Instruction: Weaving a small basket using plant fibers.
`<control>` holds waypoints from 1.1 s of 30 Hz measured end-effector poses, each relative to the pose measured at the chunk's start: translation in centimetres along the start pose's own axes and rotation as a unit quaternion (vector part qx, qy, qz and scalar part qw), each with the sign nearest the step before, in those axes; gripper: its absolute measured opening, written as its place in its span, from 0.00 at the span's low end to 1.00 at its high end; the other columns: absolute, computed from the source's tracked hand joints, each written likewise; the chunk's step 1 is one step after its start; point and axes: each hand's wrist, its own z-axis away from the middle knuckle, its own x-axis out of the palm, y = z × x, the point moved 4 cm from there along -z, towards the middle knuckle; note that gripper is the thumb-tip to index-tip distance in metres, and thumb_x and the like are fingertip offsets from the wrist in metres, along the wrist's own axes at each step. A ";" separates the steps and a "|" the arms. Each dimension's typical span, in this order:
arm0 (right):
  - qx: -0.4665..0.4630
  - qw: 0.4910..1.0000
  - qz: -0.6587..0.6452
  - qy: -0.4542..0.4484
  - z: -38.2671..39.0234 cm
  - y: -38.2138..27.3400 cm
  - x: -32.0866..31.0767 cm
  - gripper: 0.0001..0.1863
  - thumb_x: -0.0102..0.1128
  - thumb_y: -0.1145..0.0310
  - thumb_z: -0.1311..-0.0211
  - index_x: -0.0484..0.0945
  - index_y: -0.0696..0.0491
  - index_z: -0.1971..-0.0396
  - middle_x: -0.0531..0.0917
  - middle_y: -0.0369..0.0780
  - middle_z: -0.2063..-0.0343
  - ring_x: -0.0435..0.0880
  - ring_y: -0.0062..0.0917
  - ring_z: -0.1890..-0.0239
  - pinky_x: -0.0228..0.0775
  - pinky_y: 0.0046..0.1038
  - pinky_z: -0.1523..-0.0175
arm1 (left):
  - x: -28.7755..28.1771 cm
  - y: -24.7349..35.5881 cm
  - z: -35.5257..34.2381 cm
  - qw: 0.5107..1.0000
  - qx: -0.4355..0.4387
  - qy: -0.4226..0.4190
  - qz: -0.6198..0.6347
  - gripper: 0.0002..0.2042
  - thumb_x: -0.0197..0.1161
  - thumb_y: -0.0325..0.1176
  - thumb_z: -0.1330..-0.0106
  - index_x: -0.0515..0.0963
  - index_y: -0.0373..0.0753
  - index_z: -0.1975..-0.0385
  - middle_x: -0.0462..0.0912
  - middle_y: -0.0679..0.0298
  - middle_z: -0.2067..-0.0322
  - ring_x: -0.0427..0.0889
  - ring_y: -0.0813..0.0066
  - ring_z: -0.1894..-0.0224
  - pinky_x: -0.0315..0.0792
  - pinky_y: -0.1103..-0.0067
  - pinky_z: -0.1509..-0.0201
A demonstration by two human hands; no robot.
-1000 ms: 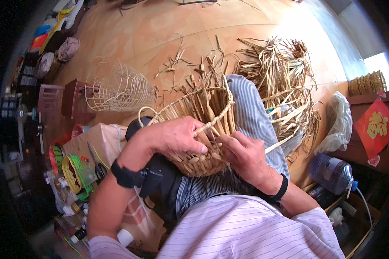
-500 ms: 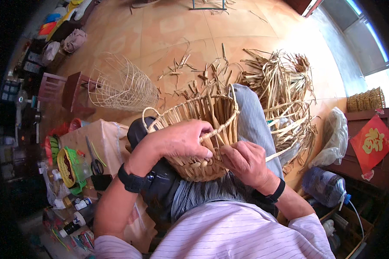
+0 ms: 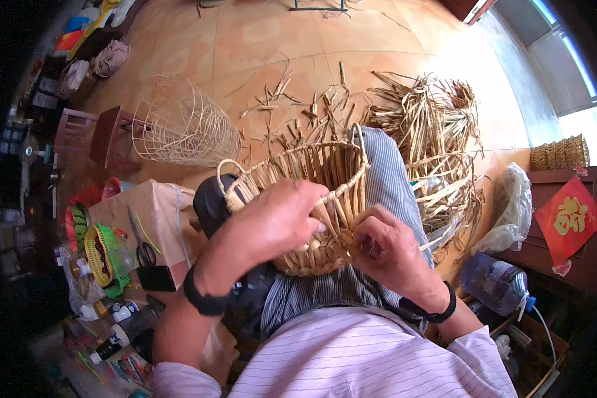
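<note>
A half-woven straw basket (image 3: 315, 262) with a loop handle on each side rests tilted on my lap. My left hand (image 3: 275, 219) grips its near side, fingers over the rim and thumb on the outer wall; slight blur softens its edges. On the basket's front right my right hand (image 3: 388, 245) has its fingertips pinched at the upright straw, near the woven band. A pale straw strand (image 3: 434, 243) sticks out to the right beside that hand. What lies inside the right fingers is partly hidden.
Dried straw bundles (image 3: 438, 126) lie on the floor to the right, with scraps ahead. A wire-like woven frame (image 3: 186, 126) lies on the left. Scissors (image 3: 144, 249) and a phone (image 3: 156, 278) sit on a cloth-covered surface. A water jug (image 3: 494, 285) stands right.
My right hand has shifted slightly right and turned, its wrist moving away from my body's middle. The left hand stays on the rim, its forearm moving slightly right.
</note>
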 end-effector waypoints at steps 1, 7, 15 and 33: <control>0.010 0.999 -0.043 -0.012 -0.1 0.5 0.3 0.14 0.75 0.76 0.44 0.78 0.56 0.62 0.77 0.45 0.71 0.80 0.39 0.71 0.74 0.38 0.67 | 0.4 0.6 1.0 0.994 0.010 0.077 -0.076 0.16 0.78 0.31 0.42 0.85 0.33 0.56 0.90 0.48 0.64 0.90 0.57 0.60 0.82 0.68 0.53; 0.173 0.953 -0.195 -0.152 0.1 1.2 0.3 0.12 0.73 0.72 0.40 0.80 0.60 0.61 0.79 0.44 0.77 0.78 0.39 0.75 0.72 0.37 0.67 | 0.2 -1.3 -0.2 0.998 0.028 0.031 -0.054 0.20 0.79 0.33 0.47 0.86 0.36 0.54 0.90 0.50 0.62 0.91 0.54 0.57 0.82 0.67 0.49; -0.043 0.984 -0.099 -0.145 -0.2 -1.6 -2.9 0.11 0.79 0.69 0.44 0.85 0.58 0.70 0.82 0.42 0.71 0.85 0.37 0.64 0.79 0.38 0.53 | 0.2 -1.7 -1.2 0.997 0.023 -0.071 -0.023 0.18 0.75 0.35 0.41 0.87 0.37 0.51 0.93 0.53 0.61 0.92 0.61 0.58 0.82 0.68 0.50; -0.153 0.810 0.547 0.148 4.2 -6.4 -17.4 0.23 0.86 0.55 0.54 0.79 0.53 0.75 0.78 0.38 0.75 0.81 0.32 0.70 0.74 0.35 0.63 | 0.1 -2.8 -1.1 0.990 -0.003 -0.142 -0.016 0.17 0.71 0.37 0.34 0.88 0.36 0.49 0.93 0.54 0.62 0.91 0.64 0.60 0.81 0.69 0.50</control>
